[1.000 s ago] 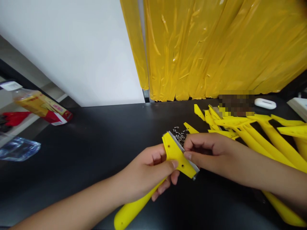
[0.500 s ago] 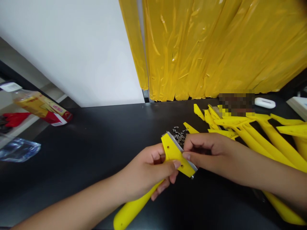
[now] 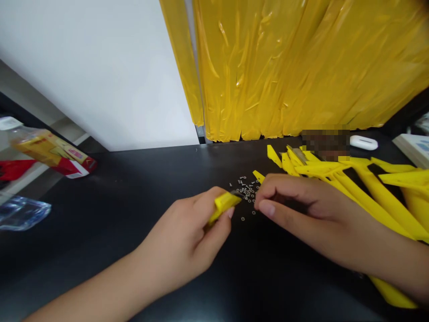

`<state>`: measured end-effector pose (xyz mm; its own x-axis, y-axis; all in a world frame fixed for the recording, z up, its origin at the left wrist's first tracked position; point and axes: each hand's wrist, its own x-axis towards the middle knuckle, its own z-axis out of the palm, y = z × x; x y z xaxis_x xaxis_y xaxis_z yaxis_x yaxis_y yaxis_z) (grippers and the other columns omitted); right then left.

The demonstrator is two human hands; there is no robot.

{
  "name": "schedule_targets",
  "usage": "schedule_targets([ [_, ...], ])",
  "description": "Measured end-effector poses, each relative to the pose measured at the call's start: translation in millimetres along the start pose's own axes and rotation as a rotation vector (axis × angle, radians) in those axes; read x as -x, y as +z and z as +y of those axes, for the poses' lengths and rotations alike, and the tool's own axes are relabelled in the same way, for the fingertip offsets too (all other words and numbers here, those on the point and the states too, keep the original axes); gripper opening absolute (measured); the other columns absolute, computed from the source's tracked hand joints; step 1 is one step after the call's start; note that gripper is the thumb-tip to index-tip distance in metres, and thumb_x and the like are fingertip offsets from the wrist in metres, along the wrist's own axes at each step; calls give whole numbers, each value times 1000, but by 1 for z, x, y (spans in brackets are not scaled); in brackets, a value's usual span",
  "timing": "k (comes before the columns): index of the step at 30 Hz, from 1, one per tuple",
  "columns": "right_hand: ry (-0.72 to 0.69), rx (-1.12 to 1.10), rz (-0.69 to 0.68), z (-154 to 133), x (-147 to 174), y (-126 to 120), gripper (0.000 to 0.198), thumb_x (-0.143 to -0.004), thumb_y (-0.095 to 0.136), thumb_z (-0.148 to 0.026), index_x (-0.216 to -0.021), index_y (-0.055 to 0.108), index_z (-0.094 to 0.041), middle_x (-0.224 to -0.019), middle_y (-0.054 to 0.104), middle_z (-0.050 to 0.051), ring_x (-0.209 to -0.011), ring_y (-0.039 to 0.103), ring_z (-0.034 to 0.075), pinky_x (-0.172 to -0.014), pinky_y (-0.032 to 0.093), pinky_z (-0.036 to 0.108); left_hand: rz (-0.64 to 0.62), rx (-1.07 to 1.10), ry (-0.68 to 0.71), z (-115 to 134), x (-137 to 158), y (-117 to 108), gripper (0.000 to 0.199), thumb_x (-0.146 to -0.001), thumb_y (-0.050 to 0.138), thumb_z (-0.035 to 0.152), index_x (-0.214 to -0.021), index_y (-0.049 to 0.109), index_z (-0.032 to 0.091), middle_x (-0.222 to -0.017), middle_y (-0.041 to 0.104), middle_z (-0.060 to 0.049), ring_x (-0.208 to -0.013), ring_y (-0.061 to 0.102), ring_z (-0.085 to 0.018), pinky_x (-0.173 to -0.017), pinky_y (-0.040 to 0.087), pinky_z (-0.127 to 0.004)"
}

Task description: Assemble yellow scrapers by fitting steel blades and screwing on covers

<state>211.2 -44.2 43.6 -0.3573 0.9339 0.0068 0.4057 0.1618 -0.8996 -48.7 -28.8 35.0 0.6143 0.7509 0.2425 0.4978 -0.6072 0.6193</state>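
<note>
My left hand [image 3: 197, 228] is closed around a yellow scraper [image 3: 225, 202], now turned nearly edge-on; its handle is hidden by the hand. A dark metal edge [image 3: 237, 194] shows at its tip. Just right of it, my right hand [image 3: 295, 210] has thumb and index finger brought together in a pinch. Whatever lies between those fingertips, if anything, is too small to make out. Between the hands, small screws and nuts [image 3: 248, 192] lie scattered on the black table [image 3: 134, 214].
Yellow scraper handles [image 3: 368, 192] are piled at the right, some under my right forearm. Flat yellow pieces [image 3: 274, 156] lie behind. A white case [image 3: 363, 142] sits at the back. On the left are a drink bottle [image 3: 53, 150] and a clear plastic item [image 3: 25, 213]. A yellow curtain [image 3: 284, 67] hangs behind.
My left hand has rolled the scraper from its broad face to nearly edge-on. My right hand has come off the blade edge and is apart from the scraper.
</note>
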Motion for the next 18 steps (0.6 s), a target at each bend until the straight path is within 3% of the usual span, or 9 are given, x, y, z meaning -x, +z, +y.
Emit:
schedule_targets([
  [4, 241, -318, -245, -2, 2, 4, 42, -99, 70, -62, -85, 72, -22, -81, 69, 0, -75, 62, 14, -69, 47, 27, 11, -690, 289, 5, 1, 7, 25, -101, 53, 10, -123, 65, 12, -98, 74, -9, -76, 73, -26, -59, 60, -37],
  [8, 409, -499, -324, -1, 1, 11, 41, -88, 83, -57, -78, 69, -19, -73, 66, -1, -67, 59, 13, -65, 47, 27, -2, -933, 338, 13, 2, 19, 39, -94, 58, 8, -132, 62, 9, -90, 71, -5, -68, 69, -26, -52, 59, -39],
  [11, 408, -526, -307, 1, 1, 13, 40, -86, 85, -54, -77, 67, -19, -72, 64, -2, -66, 57, 12, -65, 46, 27, 72, -935, 336, 14, 2, 19, 40, -94, 60, 9, -134, 61, 8, -93, 74, -8, -69, 71, -28, -53, 60, -41],
  [14, 334, -418, -275, 6, 2, 10, 35, -89, 83, -49, -79, 66, -21, -74, 61, -4, -69, 53, 11, -65, 41, 27, 195, -841, 322, 11, 4, 13, 46, -100, 60, 12, -145, 53, 7, -107, 79, -15, -82, 77, -31, -64, 64, -43],
  [16, 281, -313, -242, 8, 1, 5, 34, -91, 81, -48, -80, 64, -21, -74, 55, -5, -69, 46, 11, -61, 35, 27, 241, -663, 246, 9, 5, 9, 59, -103, 62, 17, -159, 42, 11, -123, 78, -19, -97, 79, -32, -77, 67, -44],
  [18, 231, -233, -239, 10, -1, 0, 34, -93, 79, -48, -80, 62, -21, -73, 48, -6, -68, 39, 10, -58, 29, 28, 206, -338, 78, 7, 4, 4, 72, -103, 68, 24, -167, 34, 21, -136, 75, -18, -109, 79, -30, -89, 66, -42],
])
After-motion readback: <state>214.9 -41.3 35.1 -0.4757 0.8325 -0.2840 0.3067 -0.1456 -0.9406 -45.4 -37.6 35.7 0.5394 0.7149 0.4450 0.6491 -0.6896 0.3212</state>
